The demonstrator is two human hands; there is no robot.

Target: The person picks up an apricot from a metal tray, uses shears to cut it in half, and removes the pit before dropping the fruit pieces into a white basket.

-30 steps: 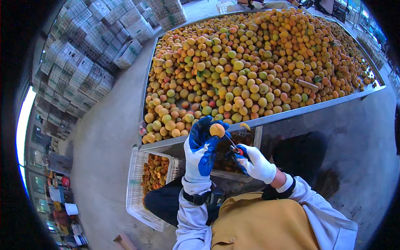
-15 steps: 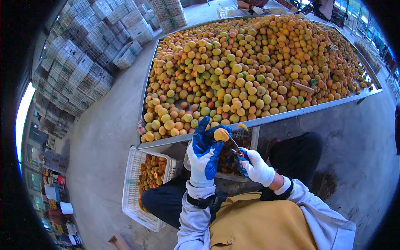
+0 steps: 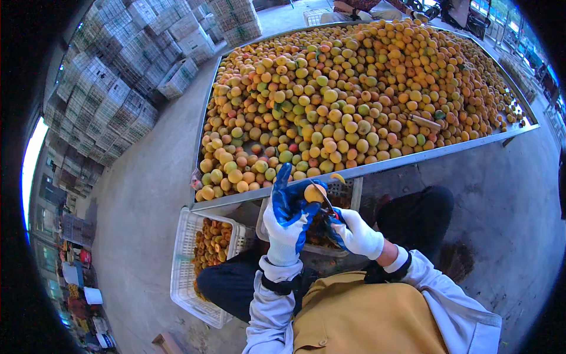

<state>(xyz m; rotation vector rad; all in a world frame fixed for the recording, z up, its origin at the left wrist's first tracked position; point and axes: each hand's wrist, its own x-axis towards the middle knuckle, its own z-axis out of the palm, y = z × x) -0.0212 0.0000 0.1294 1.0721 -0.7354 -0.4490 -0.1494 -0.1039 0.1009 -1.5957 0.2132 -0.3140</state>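
Apricot [image 3: 310, 196]: located at frame centre, held in the left hand [image 3: 288, 213], with some fingers raised beside it. Expect a light, round, fairly soft body, easily bruised and probably slippery where cut; grip it by the sides, clear of the blade. The right hand [image 3: 358, 233] is closed around the handle of a knife [image 3: 328, 204]; its slim, stiff-looking blade crosses the fruit. Above, a metal-edged tabletop [image 3: 377, 169] carries heaped apricots [image 3: 354, 100]. Lower left: a slotted, rigid-looking white crate [image 3: 185, 259].
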